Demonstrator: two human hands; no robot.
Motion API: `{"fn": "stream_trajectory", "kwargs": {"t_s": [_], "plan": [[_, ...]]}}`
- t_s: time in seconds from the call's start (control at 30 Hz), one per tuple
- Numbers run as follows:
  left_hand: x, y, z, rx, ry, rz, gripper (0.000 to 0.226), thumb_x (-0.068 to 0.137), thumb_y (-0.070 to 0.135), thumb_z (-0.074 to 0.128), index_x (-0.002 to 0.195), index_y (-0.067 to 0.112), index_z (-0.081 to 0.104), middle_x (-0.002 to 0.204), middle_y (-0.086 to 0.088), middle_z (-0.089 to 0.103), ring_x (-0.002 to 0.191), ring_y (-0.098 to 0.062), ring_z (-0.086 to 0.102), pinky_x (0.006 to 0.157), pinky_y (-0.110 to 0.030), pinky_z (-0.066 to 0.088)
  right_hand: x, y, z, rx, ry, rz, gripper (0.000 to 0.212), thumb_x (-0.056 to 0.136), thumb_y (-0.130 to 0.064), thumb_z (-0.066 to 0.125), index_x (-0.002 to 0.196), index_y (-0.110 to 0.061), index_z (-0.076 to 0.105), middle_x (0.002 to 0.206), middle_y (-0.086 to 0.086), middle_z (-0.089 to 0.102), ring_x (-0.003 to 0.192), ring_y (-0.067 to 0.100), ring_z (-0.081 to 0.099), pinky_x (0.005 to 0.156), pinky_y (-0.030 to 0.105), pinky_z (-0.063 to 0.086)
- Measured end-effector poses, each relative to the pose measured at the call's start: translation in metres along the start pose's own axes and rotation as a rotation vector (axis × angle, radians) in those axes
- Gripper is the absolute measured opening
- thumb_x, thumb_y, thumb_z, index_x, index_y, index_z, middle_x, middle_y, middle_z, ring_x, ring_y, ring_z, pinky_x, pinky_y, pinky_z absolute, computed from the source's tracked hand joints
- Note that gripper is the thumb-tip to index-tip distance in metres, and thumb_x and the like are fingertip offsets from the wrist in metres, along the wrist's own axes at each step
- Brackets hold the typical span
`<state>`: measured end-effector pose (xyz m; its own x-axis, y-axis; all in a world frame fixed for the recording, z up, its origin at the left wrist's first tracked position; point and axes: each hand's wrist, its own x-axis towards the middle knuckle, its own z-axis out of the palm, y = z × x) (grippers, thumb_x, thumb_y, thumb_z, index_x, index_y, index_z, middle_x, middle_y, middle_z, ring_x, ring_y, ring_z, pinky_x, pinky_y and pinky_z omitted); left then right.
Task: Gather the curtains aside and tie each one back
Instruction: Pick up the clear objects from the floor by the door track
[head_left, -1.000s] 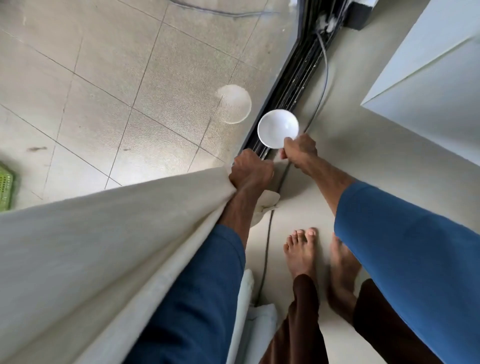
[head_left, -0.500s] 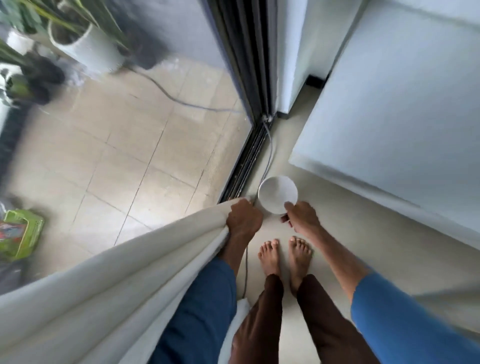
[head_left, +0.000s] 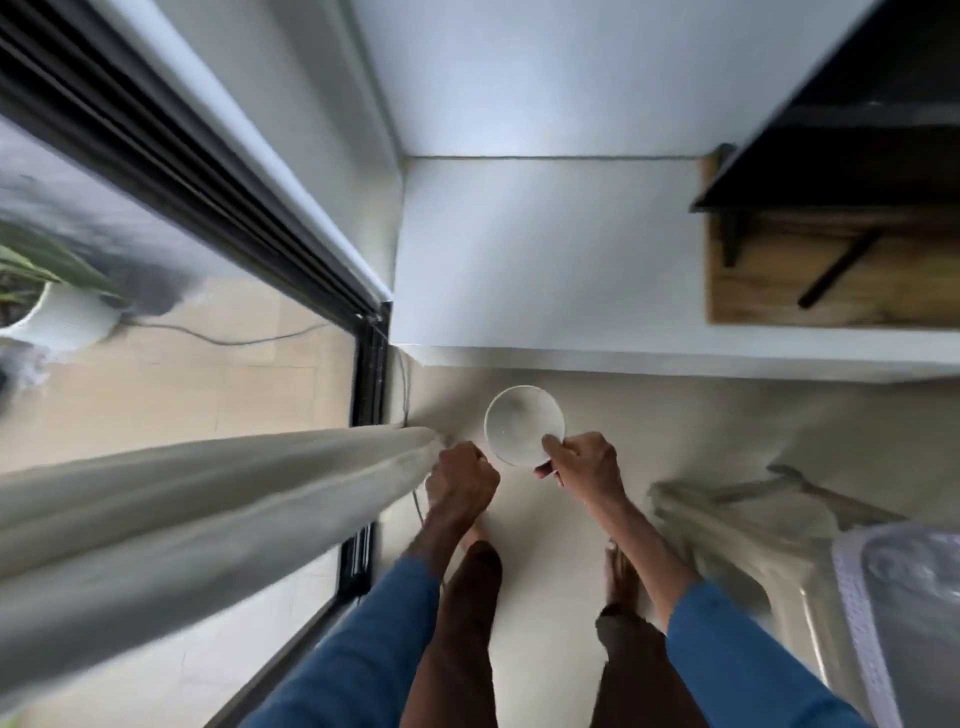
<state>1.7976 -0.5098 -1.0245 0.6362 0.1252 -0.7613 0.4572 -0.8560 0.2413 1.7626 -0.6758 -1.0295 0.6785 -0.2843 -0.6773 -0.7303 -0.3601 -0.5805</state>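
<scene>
Gripping the curtain (head_left: 208, 499) edge w/ my left hand (head_left: 460, 475), fist clenched, I hold the fabric bunched by the door frame (head_left: 371, 364) corner, prob. to gather it aside. Right hand (head_left: 582, 462) pinches a white bowl (head_left: 524, 423) by its rim, so it isn't free. No tie-back visible; curtain top cut off; pic blurry.

Curtain (head_left: 208, 509) left of bowl (head_left: 523, 423)

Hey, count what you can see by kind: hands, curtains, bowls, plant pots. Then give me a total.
2 hands: left hand, right hand
1 curtain
1 bowl
1 pot
Total: 5
</scene>
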Motion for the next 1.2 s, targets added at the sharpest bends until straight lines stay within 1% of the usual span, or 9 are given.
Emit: {"fn": "stream_trajectory", "kwargs": {"t_s": [0.13, 0.27, 0.33, 0.43, 0.57, 0.67, 0.83, 1.0, 1.2], "plan": [[-0.047, 0.041, 0.051, 0.040, 0.000, 0.111, 0.025, 0.081, 0.023, 0.055, 0.100, 0.019, 0.071, 0.102, -0.011, 0.073, 0.096, -0.034, 0.068, 0.082, -0.038, 0.056, -0.030, 0.055, -0.067, 0.036, 0.079, 0.000, 0.051, 0.091, -0.029, 0.057, 0.041, -0.024, 0.066, 0.050, -0.010, 0.068, 0.049, -0.002, 0.060, 0.056, 0.021, 0.047], [-0.109, 0.089, 0.103, 0.108, -0.021, 0.179, 0.025, 0.084, 0.024, 0.055, 0.102, 0.016, 0.071, 0.108, -0.012, 0.070, 0.099, -0.036, 0.066, 0.084, -0.040, 0.055, -0.075, 0.107, -0.147, 0.069, 0.165, 0.032, 0.042, 0.090, -0.031, 0.059, 0.052, -0.021, 0.075, 0.047, -0.007, 0.067, 0.045, -0.001, 0.056, 0.049, 0.018, 0.043], [-0.146, 0.117, 0.132, 0.117, -0.055, 0.211, 0.024, 0.086, 0.024, 0.056, 0.103, 0.016, 0.071, 0.110, -0.012, 0.070, 0.099, -0.035, 0.066, 0.083, -0.038, 0.055, -0.103, 0.137, -0.186, 0.093, 0.226, 0.062, 0.043, 0.090, -0.028, 0.060, 0.050, -0.019, 0.073, 0.048, -0.004, 0.068, 0.047, -0.002, 0.058, 0.051, 0.018, 0.044], [-0.190, 0.156, 0.174, 0.144, -0.124, 0.288, 0.027, 0.087, 0.025, 0.057, 0.109, 0.017, 0.071, 0.117, -0.013, 0.068, 0.104, -0.036, 0.066, 0.086, -0.039, 0.055, -0.139, 0.184, -0.232, 0.129, 0.344, 0.093, 0.048, 0.092, -0.024, 0.063, 0.045, -0.018, 0.067, 0.039, -0.010, 0.059, 0.043, -0.004, 0.057, 0.044, 0.012, 0.039], [-0.239, 0.202, 0.228, 0.237, -0.218, 0.399, 0.031, 0.086, 0.022, 0.056, 0.112, 0.016, 0.071, 0.121, -0.015, 0.067, 0.108, -0.038, 0.065, 0.088, -0.040, 0.056, -0.174, 0.249, -0.283, 0.126, 0.458, 0.206, 0.041, 0.095, -0.026, 0.062, 0.065, -0.005, 0.079, 0.049, 0.002, 0.067, 0.063, 0.019, 0.068, 0.063, 0.032, 0.050], [-0.259, 0.224, 0.263, 0.335, -0.264, 0.482, 0.029, 0.087, 0.020, 0.057, 0.112, 0.013, 0.069, 0.123, -0.016, 0.066, 0.104, -0.038, 0.066, 0.084, -0.040, 0.056, -0.185, 0.293, -0.301, 0.178, 0.503, 0.291, 0.043, 0.096, -0.026, 0.059, 0.065, -0.006, 0.080, 0.060, 0.011, 0.073, 0.071, 0.025, 0.071, 0.074, 0.034, 0.054], [-0.269, 0.238, 0.304, 0.547, -0.306, 0.569, 0.022, 0.087, 0.015, 0.054, 0.101, 0.007, 0.069, 0.111, -0.016, 0.068, 0.092, -0.035, 0.067, 0.069, -0.036, 0.051, -0.182, 0.347, -0.305, 0.244, 0.538, 0.451, 0.043, 0.097, -0.026, 0.055, 0.072, -0.002, 0.079, 0.061, 0.009, 0.073, 0.070, 0.024, 0.073, 0.058, 0.022, 0.043], [-0.259, 0.238, 0.326, 0.633, -0.294, 0.585, 0.025, 0.085, 0.014, 0.051, 0.103, 0.005, 0.065, 0.112, -0.018, 0.066, 0.098, -0.039, 0.065, 0.068, -0.035, 0.045, -0.172, 0.388, -0.295, 0.337, 0.512, 0.578, 0.040, 0.096, -0.025, 0.058, 0.073, 0.000, 0.077, 0.066, 0.013, 0.074, 0.075, 0.027, 0.074, 0.079, 0.036, 0.057], [-0.246, 0.231, 0.353, 0.595, -0.242, 0.617, 0.030, 0.088, 0.015, 0.050, 0.115, 0.005, 0.054, 0.117, -0.022, 0.062, 0.103, -0.045, 0.062, 0.070, -0.037, 0.040, -0.150, 0.415, -0.281, 0.445, 0.517, 0.660, 0.035, 0.094, -0.022, 0.057, 0.076, 0.001, 0.075, 0.069, 0.015, 0.075, 0.077, 0.026, 0.075, 0.085, 0.042, 0.059]]}}
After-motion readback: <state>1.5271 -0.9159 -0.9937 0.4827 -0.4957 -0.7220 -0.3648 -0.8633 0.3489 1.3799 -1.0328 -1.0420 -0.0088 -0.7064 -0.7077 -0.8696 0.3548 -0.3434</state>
